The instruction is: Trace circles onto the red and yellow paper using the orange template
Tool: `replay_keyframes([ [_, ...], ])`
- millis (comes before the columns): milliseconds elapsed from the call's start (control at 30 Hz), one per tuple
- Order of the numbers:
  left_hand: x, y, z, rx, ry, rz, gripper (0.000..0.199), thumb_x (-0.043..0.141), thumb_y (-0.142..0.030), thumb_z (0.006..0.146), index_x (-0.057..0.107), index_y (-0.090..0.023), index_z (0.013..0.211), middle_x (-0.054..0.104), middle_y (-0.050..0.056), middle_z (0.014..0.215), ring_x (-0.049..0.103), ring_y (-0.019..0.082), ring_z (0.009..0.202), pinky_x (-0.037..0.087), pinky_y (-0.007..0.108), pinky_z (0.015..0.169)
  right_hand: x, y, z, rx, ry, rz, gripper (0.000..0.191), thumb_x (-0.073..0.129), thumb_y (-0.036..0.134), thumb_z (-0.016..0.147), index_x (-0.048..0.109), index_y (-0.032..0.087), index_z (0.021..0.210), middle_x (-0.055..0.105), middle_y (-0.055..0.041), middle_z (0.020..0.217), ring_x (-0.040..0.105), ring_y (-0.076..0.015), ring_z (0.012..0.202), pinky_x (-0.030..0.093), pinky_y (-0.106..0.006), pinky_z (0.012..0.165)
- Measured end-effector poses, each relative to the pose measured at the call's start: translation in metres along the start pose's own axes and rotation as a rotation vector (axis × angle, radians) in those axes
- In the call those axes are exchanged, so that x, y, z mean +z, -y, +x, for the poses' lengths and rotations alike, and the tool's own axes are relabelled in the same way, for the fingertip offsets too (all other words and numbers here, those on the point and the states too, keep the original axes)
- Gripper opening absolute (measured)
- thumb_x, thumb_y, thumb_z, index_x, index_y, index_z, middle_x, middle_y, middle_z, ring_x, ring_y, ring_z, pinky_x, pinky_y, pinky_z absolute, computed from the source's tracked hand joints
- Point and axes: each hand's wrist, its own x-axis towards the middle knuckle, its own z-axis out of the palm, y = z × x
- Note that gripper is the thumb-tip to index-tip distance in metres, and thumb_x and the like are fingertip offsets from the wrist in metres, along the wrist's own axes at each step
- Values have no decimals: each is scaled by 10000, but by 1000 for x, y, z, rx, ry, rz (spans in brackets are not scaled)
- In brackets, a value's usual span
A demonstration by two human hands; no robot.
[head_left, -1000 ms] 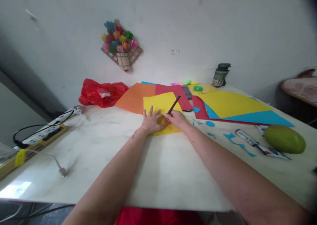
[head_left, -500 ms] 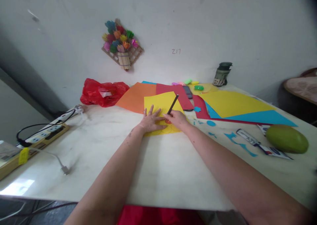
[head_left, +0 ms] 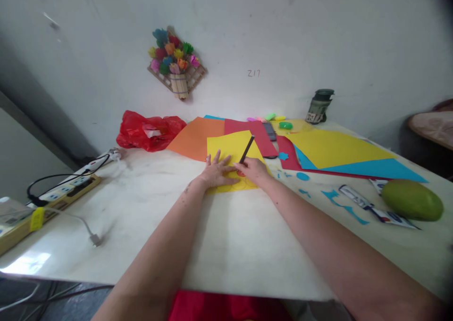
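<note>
A yellow sheet (head_left: 226, 144) lies on the white table in front of me, with curved outlines near its lower edge. My left hand (head_left: 216, 171) is flat on it, fingers spread. Closed around a dark pen (head_left: 247, 148), my right hand (head_left: 255, 171) rests on the sheet's right part. The pen leans up and to the right; its tip is hidden by the fingers. A small orange-red piece (head_left: 240, 173) shows under the right hand's fingers. Orange (head_left: 191, 139) and red (head_left: 253, 131) sheets lie behind the yellow one.
At the left are a power strip (head_left: 67, 190) with cables and a red plastic bag (head_left: 145, 132). To the right lie more coloured sheets (head_left: 339, 146), blue scraps (head_left: 331, 195), tubes (head_left: 356, 197) and a green fruit (head_left: 412, 200). A dark green bottle (head_left: 319, 106) stands behind.
The whole view has shifted slightly, moving things a little to the right. Both hands and the pen keep nearly the same place on the yellow sheet.
</note>
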Motion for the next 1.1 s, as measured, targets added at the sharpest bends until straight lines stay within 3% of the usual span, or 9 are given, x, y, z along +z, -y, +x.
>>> replay_keyframes([
  [1100,0,0,0,-7,11,-6,567,381,-663,656,396,-406,1161,122,-88,1363,-162,291,1196,-100,539,918,0,2,0,9,4,-50,458,353,583,697,613,213,765,634,-29,711,545,-133,621,328,-217,506],
])
